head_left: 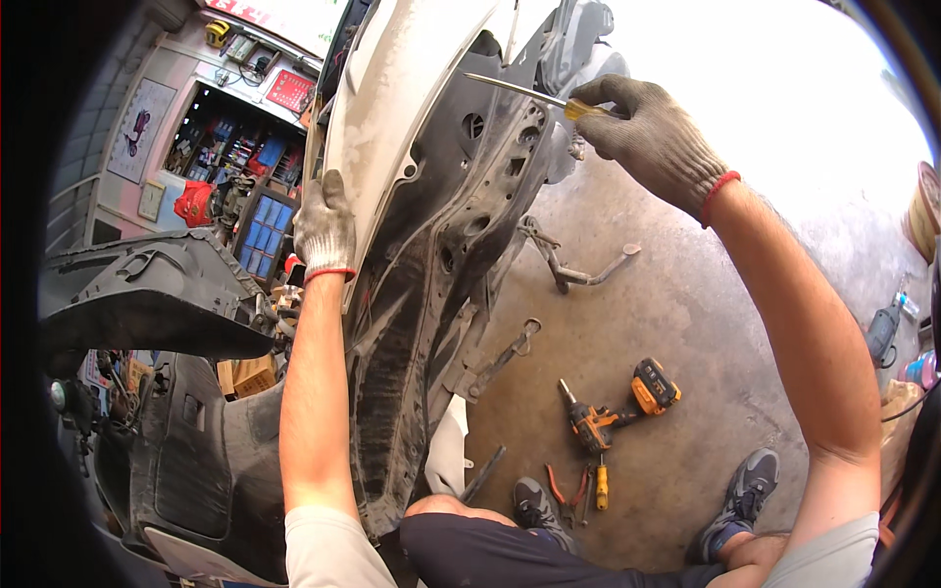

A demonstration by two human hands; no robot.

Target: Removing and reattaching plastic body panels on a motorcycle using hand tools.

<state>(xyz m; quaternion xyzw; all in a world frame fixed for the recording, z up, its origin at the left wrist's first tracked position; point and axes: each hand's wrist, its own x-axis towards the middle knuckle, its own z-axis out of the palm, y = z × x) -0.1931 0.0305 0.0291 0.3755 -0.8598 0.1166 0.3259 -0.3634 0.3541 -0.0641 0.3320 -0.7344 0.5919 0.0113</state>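
Note:
Scooter bodywork runs up the middle, with a dusty off-white side panel (pixel 377 108) over a dark, dirty plastic underside (pixel 431 225). My left hand (pixel 325 227), in a grey-and-white knit glove with a red cuff, grips the panel's left edge; its fingertips are partly hidden. Out to the right, my right hand (pixel 642 132) wears a matching glove. Its fingers close around the yellow handle of a screwdriver (pixel 524 91). The shaft points left, and its tip appears in front of the bodywork; whether it touches cannot be told.
On the concrete floor lie an orange-and-black cordless impact driver (pixel 598 426), red-handled pliers (pixel 569 495) and a yellow-handled screwdriver (pixel 602 487). A metal stand (pixel 578 274) juts from the scooter. Left are the scooter seat (pixel 157 294) and tool shelves (pixel 230 137). A grey power tool (pixel 882 328) lies far right.

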